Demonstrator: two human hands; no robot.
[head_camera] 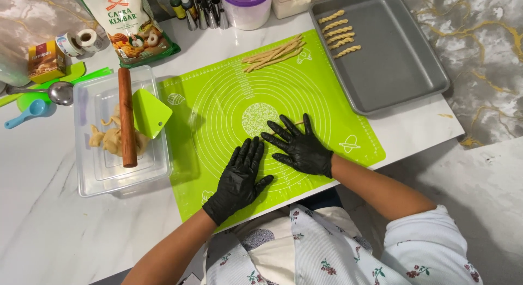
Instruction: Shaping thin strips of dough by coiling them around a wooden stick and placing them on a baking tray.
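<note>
**Op:** Looking down from the head camera, I see both black-gloved hands pressed flat on the green silicone mat [229, 94]. My left hand [238, 179] lies at about seven o'clock from the mat's printed centre circle, fingers spread and pointing to twelve, holding nothing.

**Desk:** And the right?

**Op:** My right hand [299, 149] sits at five o'clock from that circle, fingers fanned wide toward ten o'clock, palm down. A thin dough strand [299, 122] peeks out just past its fingertips; whether the palm covers more of it I cannot tell.

**Desk:** Where is the other dough?

**Op:** At twelve o'clock on the mat a bundle of rolled dough strips [272, 54] lies loose. At one o'clock the grey baking tray [397, 72] holds five twisted dough sticks [338, 33] in its far left corner.

**Desk:** To the left?

**Op:** At nine o'clock a clear plastic tub [109, 176] holds lumps of leftover dough [111, 138], with a wooden rolling pin [126, 119] and a green scraper [150, 113] resting on it.
</note>
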